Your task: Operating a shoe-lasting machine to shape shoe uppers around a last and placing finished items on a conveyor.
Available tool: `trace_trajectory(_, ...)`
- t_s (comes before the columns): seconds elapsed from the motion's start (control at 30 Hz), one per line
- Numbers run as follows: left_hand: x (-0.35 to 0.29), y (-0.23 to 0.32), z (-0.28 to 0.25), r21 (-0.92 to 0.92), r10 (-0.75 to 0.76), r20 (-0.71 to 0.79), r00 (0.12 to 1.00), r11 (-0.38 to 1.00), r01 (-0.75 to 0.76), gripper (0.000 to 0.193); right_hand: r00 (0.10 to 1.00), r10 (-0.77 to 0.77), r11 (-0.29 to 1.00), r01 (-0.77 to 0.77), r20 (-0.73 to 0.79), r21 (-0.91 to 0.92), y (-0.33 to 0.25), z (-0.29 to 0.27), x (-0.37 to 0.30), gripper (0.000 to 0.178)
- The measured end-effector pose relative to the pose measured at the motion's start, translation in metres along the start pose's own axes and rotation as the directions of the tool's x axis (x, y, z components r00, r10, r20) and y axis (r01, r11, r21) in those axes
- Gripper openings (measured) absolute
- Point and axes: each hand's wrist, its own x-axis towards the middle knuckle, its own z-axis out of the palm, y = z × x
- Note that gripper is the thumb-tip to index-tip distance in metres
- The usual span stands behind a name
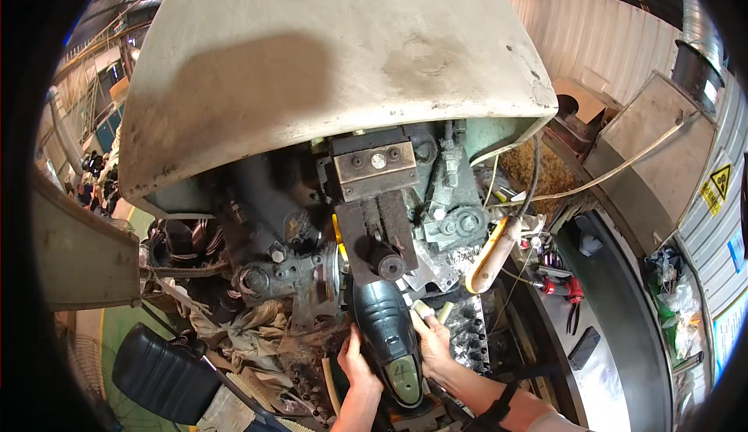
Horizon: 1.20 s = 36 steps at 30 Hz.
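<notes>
A black shoe sits on a green last in front of me, its toe end up against the dark metal head of a machine. My left hand closes along the shoe's left side, thumb uppermost. On the opposite side my right hand grips the shoe near its middle, its lower fingers hidden. Beside the right fingertips stick out short pale rods. The underside of the shoe is out of sight.
A large cream machine hood overhangs the work. To the right hangs a wooden-handled tool; red-handled pliers and a phone lie on a metal bench. At lower left are crumpled cloths and a black padded seat.
</notes>
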Motion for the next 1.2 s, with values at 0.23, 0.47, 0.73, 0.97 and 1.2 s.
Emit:
trace_trajectory(0.23,0.025,0.005,-0.079,0.722,0.242,0.261,0.935,0.594,-0.355,0.035,0.978,0.138,0.946,-0.085,0.155,-0.311,-0.030,-0.033,0.002,0.067)
trace_trajectory(0.47,-0.009,-0.020,-0.195,0.628,-0.194,0.545,0.816,-0.551,-0.550,0.033,0.969,-0.194,0.677,0.020,-0.152,-0.736,-0.096,-0.183,0.062,0.075)
trace_trajectory(0.73,0.016,-0.054,-0.227,0.840,-0.540,0.215,0.814,0.527,0.127,0.048,0.957,-0.226,0.665,0.014,-0.183,-0.747,-0.072,-0.273,0.111,0.108)
trace_trajectory(0.97,-0.082,0.011,-0.192,0.890,-0.325,0.455,0.829,0.124,-0.439,0.047,0.945,-0.327,0.410,0.122,-0.021,-0.904,-0.078,-0.240,0.085,0.088)
trace_trajectory(1.2,-0.163,0.172,-0.162,0.273,0.276,0.046,0.960,0.921,-0.277,0.032,0.666,-0.478,0.239,0.726,0.573,-0.645,-0.111,-0.091,-0.108,0.030)
